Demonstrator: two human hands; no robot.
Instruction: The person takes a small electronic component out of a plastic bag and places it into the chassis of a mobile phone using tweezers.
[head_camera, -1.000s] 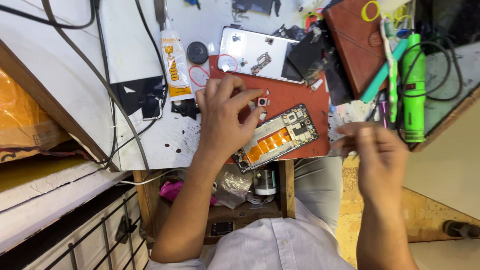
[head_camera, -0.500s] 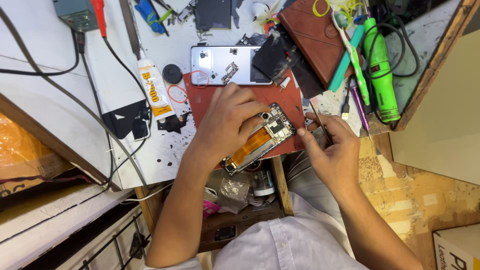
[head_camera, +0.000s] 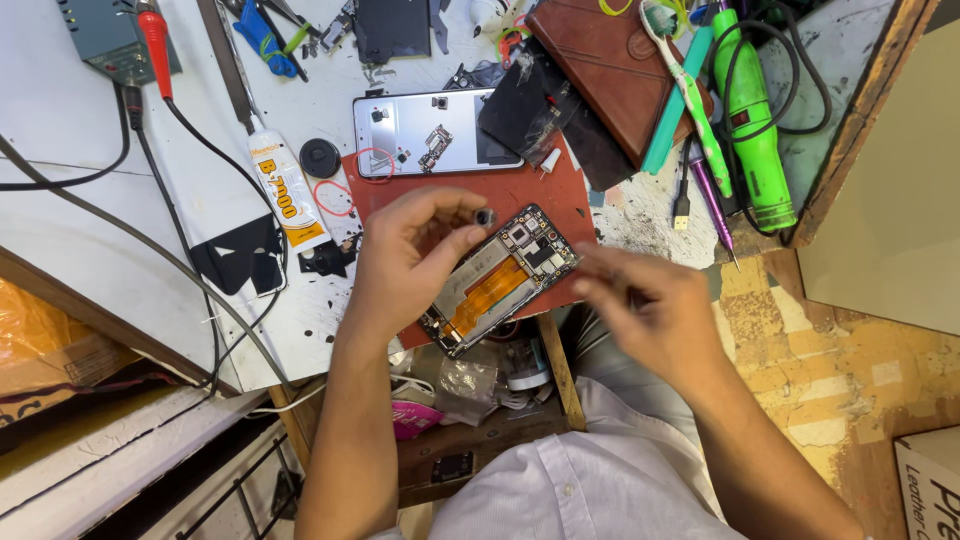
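Head: glue tube (head_camera: 285, 190), screwdriver (head_camera: 752, 120) flank opened phone (head_camera: 500, 280)

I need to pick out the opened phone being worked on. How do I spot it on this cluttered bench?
Find the red mat in the middle of the white bench. The opened phone lies slanted at the mat's near edge, under the left hand. Unlike the silver back cover lying flat above it, it shows an orange flex strip and bare circuit boards.
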